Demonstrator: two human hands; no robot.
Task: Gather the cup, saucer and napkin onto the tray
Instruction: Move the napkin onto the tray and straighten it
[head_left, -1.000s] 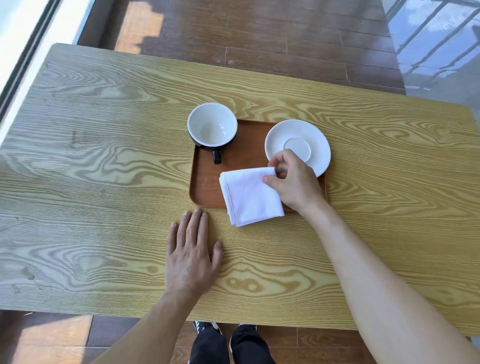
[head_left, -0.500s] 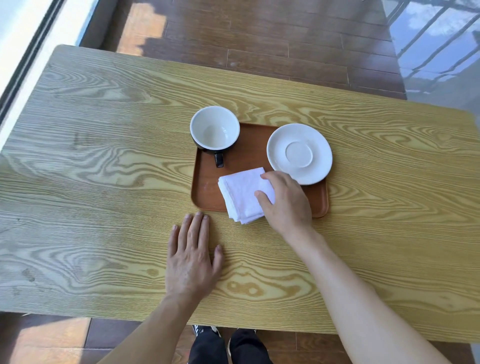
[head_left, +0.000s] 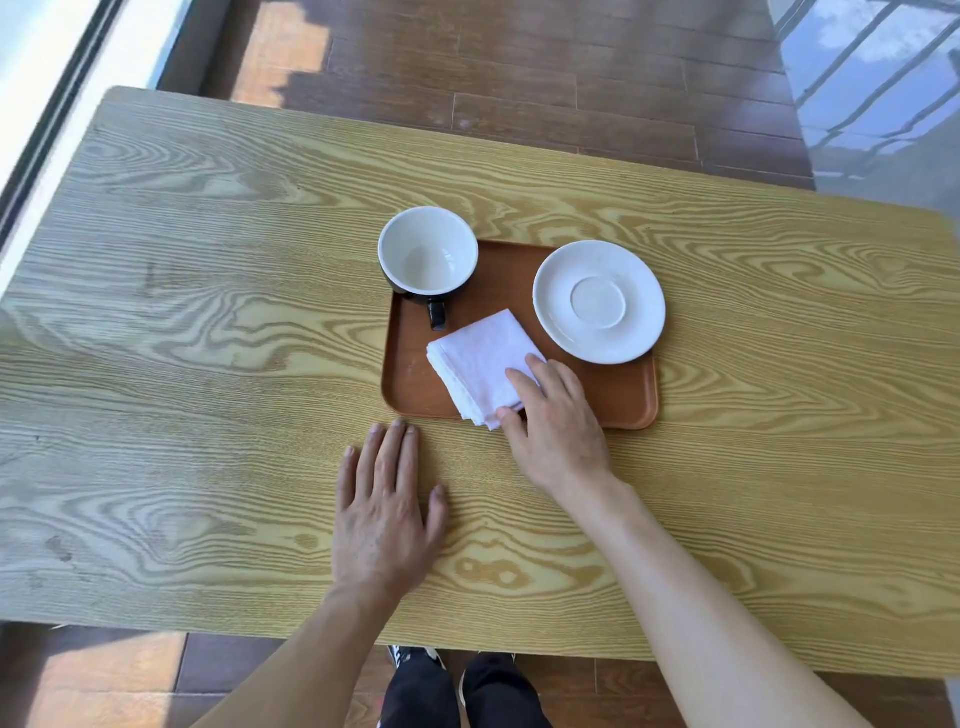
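Resting flat on the folded white napkin (head_left: 480, 364), the right hand (head_left: 558, 426) had its fingers (head_left: 524, 376) spread loosely over the cloth's near right corner, with the thumb at the near edge; the hand pressed down on the napkin without pinching it, and I could not tell whether any finger curled under the fold. That pose suited settling a limp cloth into place, since fabric tends to spring or slide unless it is patted down. The napkin lay on the brown tray (head_left: 405, 374), its nearest corner reaching the tray's front rim, so it may have needed a small push inward.

The cup (head_left: 427, 250), white inside and dark outside, stood upright on the tray's far left corner with its handle turned toward the person, an easy side to reach. Its bowl seemed to overhang the far rim, though the angle left that uncertain. The white saucer (head_left: 599, 301) sat at the far right, apart from the cup and just beside the napkin, and part of its rim seemed to overlap the tray's right edge.

The left hand (head_left: 384, 519) lay palm down on the desk (head_left: 208, 364), open and holding nothing, fingertips near the tray's front left corner, probably placed to steady the body or keep the tray from sliding. By my reading, the gathering was nearly done.
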